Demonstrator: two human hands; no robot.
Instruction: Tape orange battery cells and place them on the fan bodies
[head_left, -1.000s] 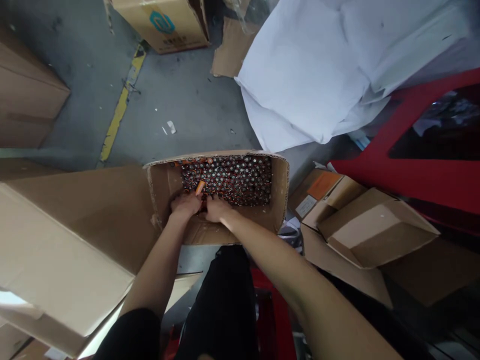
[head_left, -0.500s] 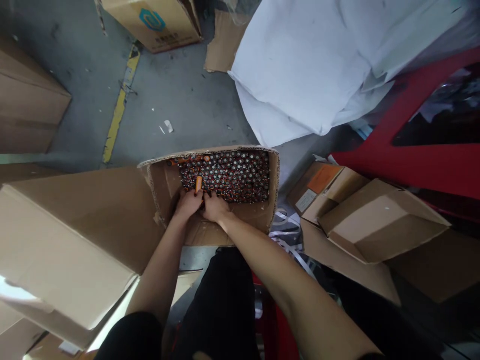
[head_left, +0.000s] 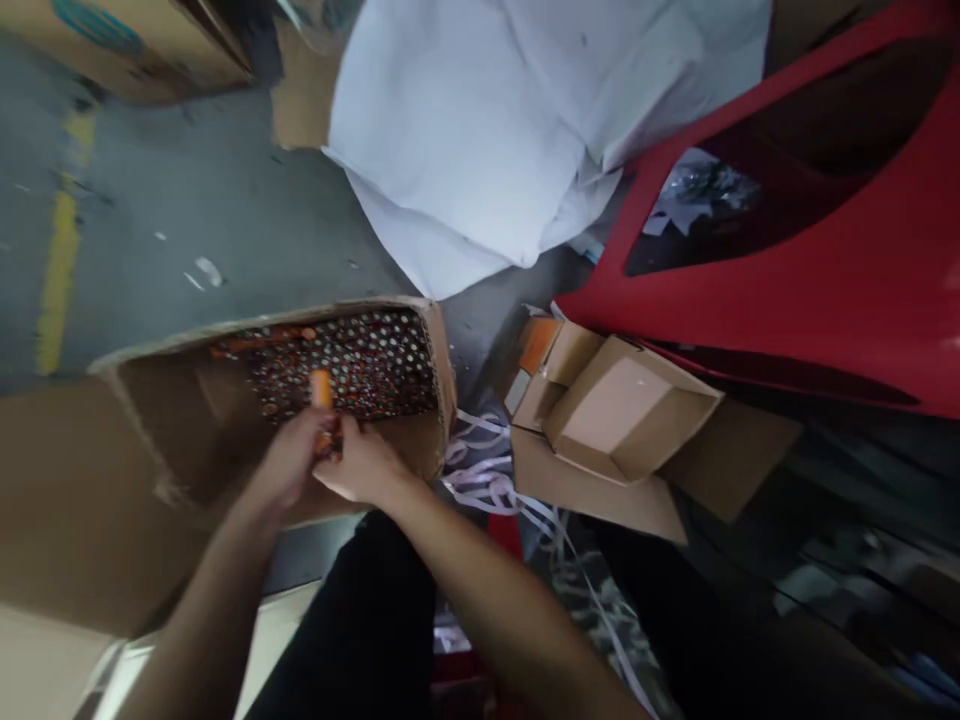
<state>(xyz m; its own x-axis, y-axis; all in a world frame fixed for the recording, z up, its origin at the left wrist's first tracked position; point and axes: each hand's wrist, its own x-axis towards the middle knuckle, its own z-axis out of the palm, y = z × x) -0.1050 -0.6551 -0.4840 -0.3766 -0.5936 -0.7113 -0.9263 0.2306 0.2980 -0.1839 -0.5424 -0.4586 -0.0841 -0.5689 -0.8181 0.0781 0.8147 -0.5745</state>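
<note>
Two bare hands meet over the near side of one open cardboard carton, left of centre in the frame. The left hand (head_left: 291, 455) has its grip closed around one orange cylinder (head_left: 321, 386), which sticks up past the fingers. Just below it, a small bunch (head_left: 328, 443) of similar cylinders, too blurred to count, is between the two hands; the right hand (head_left: 361, 462) has its grip closed on that bunch, thumb underneath. Inside the carton (head_left: 444, 380), densely packed cylinders (head_left: 375, 355), too many to count, show mostly round ends; a few loose orange ones (head_left: 262, 341) lie on their sides along the far wall.

The carton's far rim slants from the left up to a corner near the centre of the frame. Its left end is a deep, shadowed space. One large carton (head_left: 82, 500) crowds the lower left. Beyond the far rim, grey floor (head_left: 255, 220) stretches to the upper left, with one worn yellow line (head_left: 58, 270) and scattered white scraps (head_left: 208, 270).

One printed carton (head_left: 150, 50) stands at upper left. White sheeting (head_left: 457, 150) fills the upper centre; a red panel (head_left: 787, 320) with a dark opening spans the upper right. Below it sit open small boxes (head_left: 630, 400), beside tangled white straps (head_left: 487, 485). Dark-trousered legs (head_left: 352, 620) show at the bottom.
</note>
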